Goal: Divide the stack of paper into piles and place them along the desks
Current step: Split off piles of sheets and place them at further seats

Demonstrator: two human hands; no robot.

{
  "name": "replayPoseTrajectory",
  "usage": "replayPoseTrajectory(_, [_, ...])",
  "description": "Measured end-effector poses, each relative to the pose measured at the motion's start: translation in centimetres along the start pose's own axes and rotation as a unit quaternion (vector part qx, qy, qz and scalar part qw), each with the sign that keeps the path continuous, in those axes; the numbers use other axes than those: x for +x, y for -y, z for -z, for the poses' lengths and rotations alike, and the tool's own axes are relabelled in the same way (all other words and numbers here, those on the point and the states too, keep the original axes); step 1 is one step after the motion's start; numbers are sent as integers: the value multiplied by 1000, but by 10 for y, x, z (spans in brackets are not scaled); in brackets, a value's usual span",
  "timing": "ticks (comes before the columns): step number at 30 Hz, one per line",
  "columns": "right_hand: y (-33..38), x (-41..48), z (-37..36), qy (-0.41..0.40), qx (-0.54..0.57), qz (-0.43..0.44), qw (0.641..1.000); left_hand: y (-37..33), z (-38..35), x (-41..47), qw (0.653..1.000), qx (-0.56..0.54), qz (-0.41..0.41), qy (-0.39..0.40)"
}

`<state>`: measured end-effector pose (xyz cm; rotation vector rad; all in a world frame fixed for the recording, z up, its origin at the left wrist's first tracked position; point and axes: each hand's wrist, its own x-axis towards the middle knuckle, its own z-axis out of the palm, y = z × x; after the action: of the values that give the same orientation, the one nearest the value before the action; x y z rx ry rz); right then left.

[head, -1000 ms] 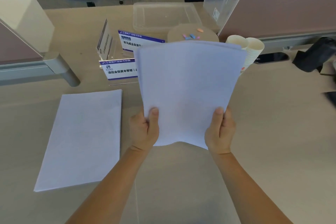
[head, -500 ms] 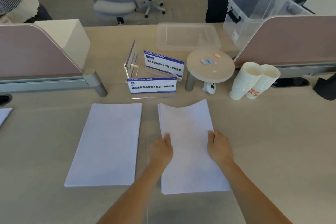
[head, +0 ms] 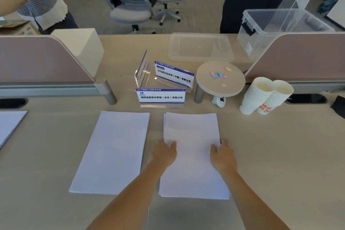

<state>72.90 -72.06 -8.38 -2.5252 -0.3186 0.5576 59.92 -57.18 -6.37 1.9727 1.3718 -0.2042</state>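
A white paper stack (head: 192, 129) lies flat on the beige desk (head: 280, 155) in front of me. My left hand (head: 164, 153) grips its left edge with the thumb on top. My right hand (head: 222, 155) grips its right edge, fingers curled around the side. Just to the left, a second paper pile (head: 113, 151) lies flat, apart from the stack by a narrow gap. The corner of a third pile (head: 9, 127) shows at the far left edge.
Behind the piles stand acrylic name signs (head: 161, 97), a small round stand (head: 220, 78) and two stacks of paper cups (head: 261, 95). Further back are a clear lid (head: 199, 46), a clear bin (head: 280, 26) and pink dividers (head: 37, 59). Two people stand beyond the desk.
The stack was held up in both hands a second ago; it now lies flat on the desk beside the left pile. My view has tilted up and my hands stay on its edges.
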Motion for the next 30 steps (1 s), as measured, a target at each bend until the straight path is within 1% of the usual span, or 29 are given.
replayPoseTrajectory(3, [-2,0,3,12,28,15,999,-2,0,-2,1000,-9,12,-1])
replayPoseTrajectory(6, [-6,7,2,24,16,16,999,-3,4,5,998,25,18,-50])
replayPoseTrajectory(7, [-5,11,2,25,6,4,1000,-7,9,9,998,-1,18,-66])
replayPoseTrajectory(9, [-1,23,2,18,5,-6,1000,-17,18,21,991,-116,18,-72])
replayPoseTrajectory(11, [6,40,3,10,36,-5,999,-28,27,35,972,-220,17,-80])
replayPoseTrajectory(13, [14,55,3,11,78,-4,997,-33,31,52,953,-290,19,-86])
replayPoseTrajectory(17, [27,64,0,29,93,23,995,-41,35,67,932,-359,50,-23])
replayPoseTrajectory(19, [31,63,0,31,102,29,994,-45,37,67,913,-400,83,-22])
replayPoseTrajectory(21, [28,64,-2,38,125,30,991,-48,44,64,894,-434,107,-37])
replayPoseTrajectory(23, [24,66,0,43,147,27,988,-38,40,80,874,-471,119,-13])
replayPoseTrajectory(25, [24,66,6,44,175,22,983,-18,24,116,865,-485,127,-4])
replayPoseTrajectory(26, [23,64,9,44,188,16,981,-14,23,118,860,-492,134,3])
replayPoseTrajectory(28, [22,56,19,39,196,17,980,-29,44,70,874,-465,143,8])
replayPoseTrajectory(30, [16,43,28,43,161,13,986,-27,49,39,900,-405,159,-6])
